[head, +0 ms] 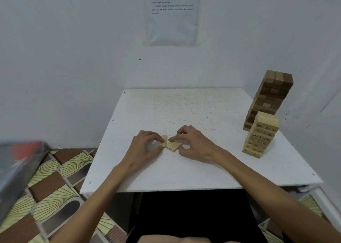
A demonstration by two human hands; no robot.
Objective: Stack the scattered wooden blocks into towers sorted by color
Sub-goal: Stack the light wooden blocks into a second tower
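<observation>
A white wall (73, 58) closes the far and right sides, touching the table's far edge. The white table (193, 110) fills the middle; its far half and left part are bare, giving open room between the hands and the far edge. A patterned floor (55, 178) shows past the left edge, with a blurred plastic box (16, 165) at far left. A paper sheet (172, 16) hangs on the wall.

At the right edge the dark tower (271, 99) stands far and tall, leaning a little. Just in front of it stands the lower light tower (261, 134), near the right edge. Both are well apart from the hands.

The left hand (145, 146) and right hand (195, 141) meet mid-table, near the front. The left pinches a pale block (164, 140) between thumb and fingertips, held on edge. The right, fingers curled, pinches a flat block (174, 145) lying on the table; whether it is one or two pieces I cannot tell. The two blocks almost touch.
</observation>
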